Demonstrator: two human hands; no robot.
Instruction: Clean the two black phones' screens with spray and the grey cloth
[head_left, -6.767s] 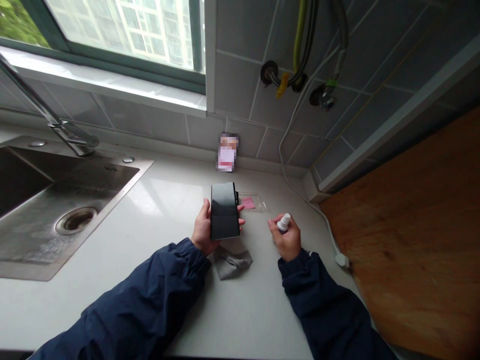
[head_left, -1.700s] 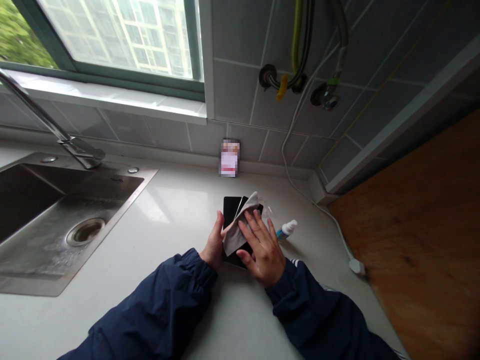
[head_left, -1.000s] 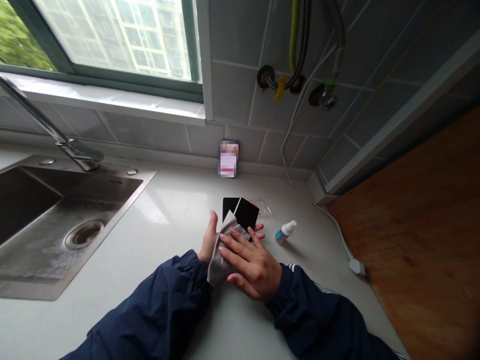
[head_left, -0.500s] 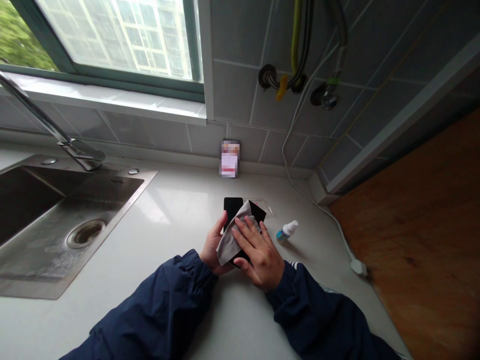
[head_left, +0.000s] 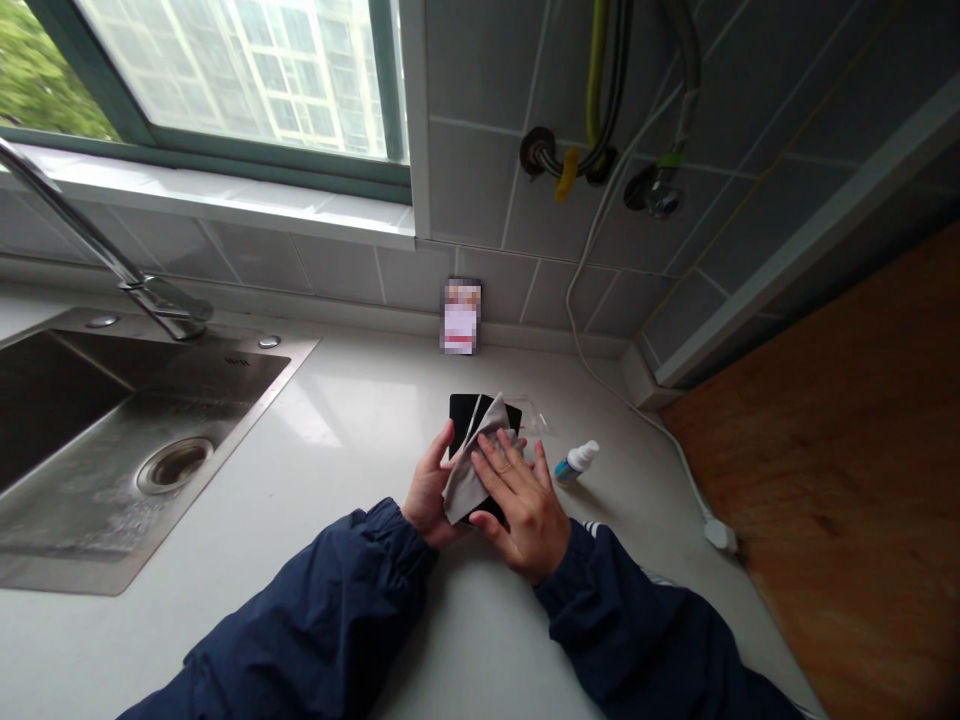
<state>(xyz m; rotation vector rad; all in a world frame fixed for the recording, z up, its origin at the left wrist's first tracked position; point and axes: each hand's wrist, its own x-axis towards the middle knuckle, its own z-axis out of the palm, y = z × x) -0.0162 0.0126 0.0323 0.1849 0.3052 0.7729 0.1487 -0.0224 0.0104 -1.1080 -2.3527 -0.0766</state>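
My left hand (head_left: 433, 490) is closed around the edge of a flat black device (head_left: 514, 415) that looks like a phone, held at a tilt over the counter. Across its face lies a grey cloth (head_left: 466, 486). The fingers of my right hand (head_left: 525, 505) are stretched out and spread flat on the cloth, pressing it against the device, with the thumb apart. Much of the device is hidden under cloth and fingers. Just behind it, a second flat black piece (head_left: 463, 412) rests on the counter. A small white-topped spray bottle (head_left: 576, 463) stands to the right of my right hand.
A clear thin case (head_left: 537, 412) lies behind my hands on the white counter (head_left: 337, 450). Against the tiled wall leans a phone with a blurred screen (head_left: 460, 320). The steel sink (head_left: 127, 560) and faucet (head_left: 161, 305) are left; a white cable (head_left: 637, 405) runs along the right.
The held device has turned somewhat more upright, leaving a gap beside the black piece behind it. Cloth and right hand have shifted slightly right.
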